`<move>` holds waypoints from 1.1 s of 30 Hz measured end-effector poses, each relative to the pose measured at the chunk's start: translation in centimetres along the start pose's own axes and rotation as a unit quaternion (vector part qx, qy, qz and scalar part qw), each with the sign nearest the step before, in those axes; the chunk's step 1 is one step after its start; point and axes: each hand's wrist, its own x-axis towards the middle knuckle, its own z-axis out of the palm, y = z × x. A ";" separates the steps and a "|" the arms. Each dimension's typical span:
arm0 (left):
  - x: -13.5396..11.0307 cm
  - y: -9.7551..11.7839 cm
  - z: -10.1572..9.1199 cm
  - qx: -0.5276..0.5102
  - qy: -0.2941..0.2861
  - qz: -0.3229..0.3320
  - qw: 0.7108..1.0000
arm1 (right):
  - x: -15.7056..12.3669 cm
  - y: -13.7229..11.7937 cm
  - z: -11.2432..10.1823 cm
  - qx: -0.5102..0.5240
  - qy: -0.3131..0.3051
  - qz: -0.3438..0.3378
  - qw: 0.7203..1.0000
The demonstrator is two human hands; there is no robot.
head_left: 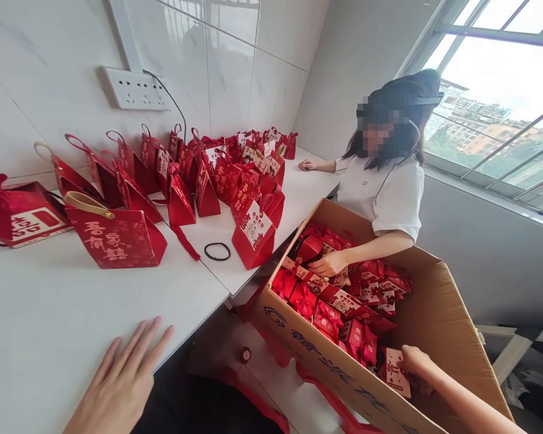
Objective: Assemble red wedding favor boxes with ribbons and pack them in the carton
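Observation:
My left hand lies flat on the white table, fingers spread, holding nothing. Down inside a large cardboard carton, my right hand grips a red gift box with a pale printed label, near the carton's front right corner. The undersides of my right fingers are partly hidden. Many red gift boxes with bows and labels fill the carton's left and middle. On the table, closest to my left hand, stands a red gift box with a gold strap.
Rows of red handled boxes stand along the tiled wall. A black elastic loop and a red ribbon lie near the table edge. Across the carton, a co-worker in a white shirt reaches one hand into it. A power socket hangs on the wall.

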 end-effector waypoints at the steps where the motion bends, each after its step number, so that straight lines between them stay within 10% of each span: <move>1: 0.0 0.0 0.1 0.001 0.002 0.004 1.000 | 0.1 -0.4 -0.7 -0.016 -0.001 0.001 1.000; 9: -0.1 -0.2 0.4 0.024 0.035 0.018 0.999 | -0.9 -7.2 -7.0 -0.060 0.036 -0.030 0.997; 17: -0.2 -0.4 0.5 0.113 0.077 0.035 0.990 | -11.2 -15.3 -11.7 0.044 0.121 -0.197 0.972; 27: -0.3 1.6 0.3 0.136 -0.005 -0.045 0.990 | -20.4 -31.9 -8.1 0.274 0.050 -0.575 0.769; 33: 0.2 2.5 -1.7 -0.001 -0.132 -0.086 0.988 | -20.3 -45.7 -9.2 0.469 0.059 -0.585 0.659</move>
